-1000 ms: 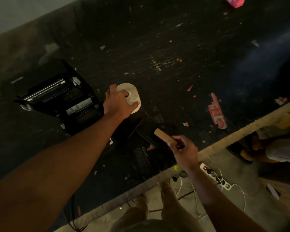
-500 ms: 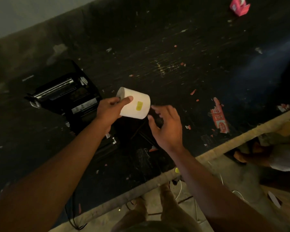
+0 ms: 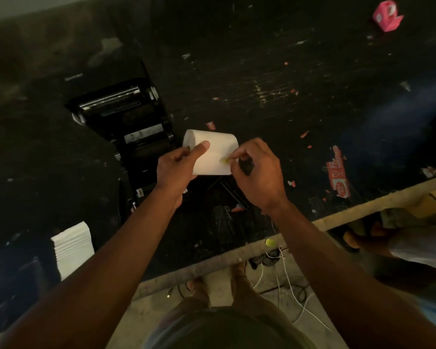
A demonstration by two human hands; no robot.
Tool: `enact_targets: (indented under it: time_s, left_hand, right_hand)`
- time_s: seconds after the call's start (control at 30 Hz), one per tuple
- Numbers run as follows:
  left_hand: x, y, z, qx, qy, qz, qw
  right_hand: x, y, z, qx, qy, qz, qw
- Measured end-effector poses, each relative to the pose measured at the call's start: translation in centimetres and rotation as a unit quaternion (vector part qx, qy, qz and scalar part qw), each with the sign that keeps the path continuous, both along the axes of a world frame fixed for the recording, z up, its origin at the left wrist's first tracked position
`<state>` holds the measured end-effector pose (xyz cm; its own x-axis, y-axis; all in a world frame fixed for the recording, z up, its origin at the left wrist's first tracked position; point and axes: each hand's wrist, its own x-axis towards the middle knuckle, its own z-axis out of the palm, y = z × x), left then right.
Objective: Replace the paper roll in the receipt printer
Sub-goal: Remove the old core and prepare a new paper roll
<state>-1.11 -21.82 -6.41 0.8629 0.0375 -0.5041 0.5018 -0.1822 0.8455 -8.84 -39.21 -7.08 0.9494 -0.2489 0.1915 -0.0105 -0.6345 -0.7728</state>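
Note:
A white paper roll [image 3: 215,150] is held sideways above the dark table. My left hand [image 3: 177,170] grips its left end, thumb lying across the top. My right hand [image 3: 256,172] pinches at a small yellow sticker [image 3: 224,160] on the roll's side. The black receipt printer [image 3: 126,117] sits just left of the roll with its lid swung open, showing the roller bar and the paper bay. The bay's inside is too dark to make out.
A white paper stack [image 3: 72,248] lies near the table's front left. A red wrapper [image 3: 337,172] and small red scraps litter the right side, with a pink box [image 3: 386,15] far back. Beyond the wooden table edge [image 3: 237,258] are cables on the floor and someone's feet.
My left hand lifted the roll off the table and turned it sideways. My right hand let go of the brown core it held and came up to the yellow sticker.

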Motion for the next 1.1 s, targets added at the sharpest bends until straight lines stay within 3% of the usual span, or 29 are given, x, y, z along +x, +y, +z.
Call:
enact_targets:
  time_s: [0.07, 0.13, 0.2, 0.3, 0.5, 0.7, 0.83, 0.9, 0.97, 1.03, 1.1]
  left_hand:
    - [0.1, 0.7, 0.2, -0.005, -0.006, 0.015, 1.0]
    - [0.2, 1.7, 0.4, -0.013, -0.01, 0.023, 1.0]
    - [0.2, 2.7, 0.7, -0.021, -0.011, 0.028, 0.999]
    - [-0.2, 4.5, 1.4, -0.047, -0.003, 0.022, 0.999]
    - [-1.6, 8.6, 2.1, -0.1, 0.023, 0.006, 0.995]
    - [-3.8, 11.9, 1.1, -0.163, 0.045, 0.04, 0.985]
    - [-5.1, 13.1, 0.5, -0.179, 0.068, 0.068, 0.979]
    - [-5.7, 13.4, 0.5, -0.199, 0.09, 0.081, 0.973]
    - [-6.2, 13.6, 0.4, -0.23, 0.111, 0.093, 0.962]
    - [-6.6, 13.9, 0.3, -0.264, 0.125, 0.107, 0.95]
    - [-6.8, 14.2, 0.1, -0.299, 0.128, 0.115, 0.939]
  right_hand:
    - [-0.7, -1.2, -0.7, 0.019, 0.032, -0.031, 0.999]
    - [-1.5, -2.9, -2.3, 0.011, 0.119, -0.062, 0.991]
    - [-2.3, -4.0, -4.5, -0.02, 0.221, -0.06, 0.973]
    - [-3.4, -3.8, -7.2, -0.036, 0.294, -0.046, 0.954]
    - [-3.0, -2.9, -9.4, -0.031, 0.297, -0.096, 0.95]
    - [-1.4, -3.2, -9.1, -0.029, 0.291, -0.069, 0.954]
    - [1.2, -2.2, -7.9, -0.161, 0.196, 0.049, 0.966]
    - [3.2, -1.0, -7.5, -0.229, 0.198, 0.173, 0.937]
    - [5.1, 0.5, -7.4, -0.279, 0.263, 0.272, 0.883]
    - [6.5, 1.7, -7.6, -0.313, 0.317, 0.312, 0.839]
    - [7.3, 2.3, -7.8, -0.306, 0.328, 0.294, 0.844]
